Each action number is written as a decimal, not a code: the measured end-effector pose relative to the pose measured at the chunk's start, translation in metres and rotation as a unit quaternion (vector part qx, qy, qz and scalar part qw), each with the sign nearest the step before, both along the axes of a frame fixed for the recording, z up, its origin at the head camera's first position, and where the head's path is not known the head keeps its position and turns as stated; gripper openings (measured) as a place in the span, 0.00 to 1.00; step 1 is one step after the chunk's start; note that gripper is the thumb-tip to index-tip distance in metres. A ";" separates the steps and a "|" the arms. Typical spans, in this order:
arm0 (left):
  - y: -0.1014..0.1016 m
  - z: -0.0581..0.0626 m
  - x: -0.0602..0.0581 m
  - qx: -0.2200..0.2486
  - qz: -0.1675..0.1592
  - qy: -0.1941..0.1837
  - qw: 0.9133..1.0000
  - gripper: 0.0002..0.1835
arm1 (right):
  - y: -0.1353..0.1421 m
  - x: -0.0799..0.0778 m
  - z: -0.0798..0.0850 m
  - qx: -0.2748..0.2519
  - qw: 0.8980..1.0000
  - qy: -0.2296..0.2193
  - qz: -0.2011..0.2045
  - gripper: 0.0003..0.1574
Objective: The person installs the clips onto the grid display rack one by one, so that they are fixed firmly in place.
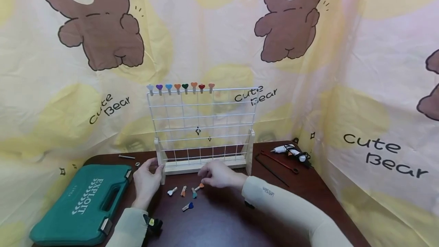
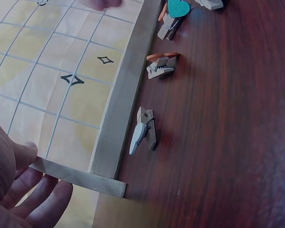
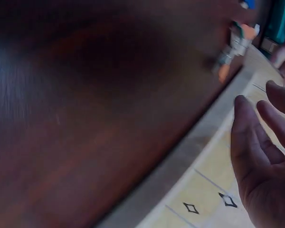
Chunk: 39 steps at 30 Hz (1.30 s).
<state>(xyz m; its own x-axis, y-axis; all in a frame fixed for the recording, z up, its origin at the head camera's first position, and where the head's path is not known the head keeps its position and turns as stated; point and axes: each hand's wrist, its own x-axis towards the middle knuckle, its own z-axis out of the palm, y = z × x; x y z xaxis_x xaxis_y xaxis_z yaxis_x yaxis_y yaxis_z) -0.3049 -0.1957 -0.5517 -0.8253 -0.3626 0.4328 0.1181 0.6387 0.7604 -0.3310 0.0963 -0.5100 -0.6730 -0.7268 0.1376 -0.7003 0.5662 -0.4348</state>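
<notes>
A white wire grid rack point(image 1: 202, 128) stands upright in a wooden base point(image 1: 186, 169). Several heart-topped mini clothespins point(image 1: 169, 88) line the left part of its top wire. My left hand point(image 1: 146, 180) grips the left wooden foot point(image 2: 80, 176), thumb on one side and fingers on the other. In front of the base lie loose clothespins: a white one point(image 2: 141, 133), an orange one point(image 2: 161, 64), a teal one point(image 2: 175, 14), another orange one point(image 1: 199, 187) and a blue one point(image 1: 187, 206). Above that second orange clothespin, my right hand point(image 1: 219, 174) hovers with loosely bent fingers, nothing between them.
A green tool case point(image 1: 85, 201) lies on the left of the dark table point(image 1: 219, 224). At the right back are a white glue gun point(image 1: 291, 151), a red rod tool point(image 1: 279, 162) and a black rod point(image 1: 272, 170). A bear-print curtain point(image 1: 205, 29) hangs behind.
</notes>
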 end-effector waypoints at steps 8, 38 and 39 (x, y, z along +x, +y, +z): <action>0.002 0.001 0.000 -0.006 0.003 0.004 1.000 0.15 | -0.013 0.001 -0.031 0.102 0.991 0.083 -0.001 0.10; 0.004 -0.001 -0.001 -0.010 0.011 0.006 1.000 0.16 | 0.008 -0.001 0.001 0.002 0.998 0.028 -0.063 0.03; 0.004 0.000 -0.001 -0.011 0.011 0.006 1.000 0.16 | 0.011 -0.001 0.012 -0.015 0.998 0.035 -0.055 0.02</action>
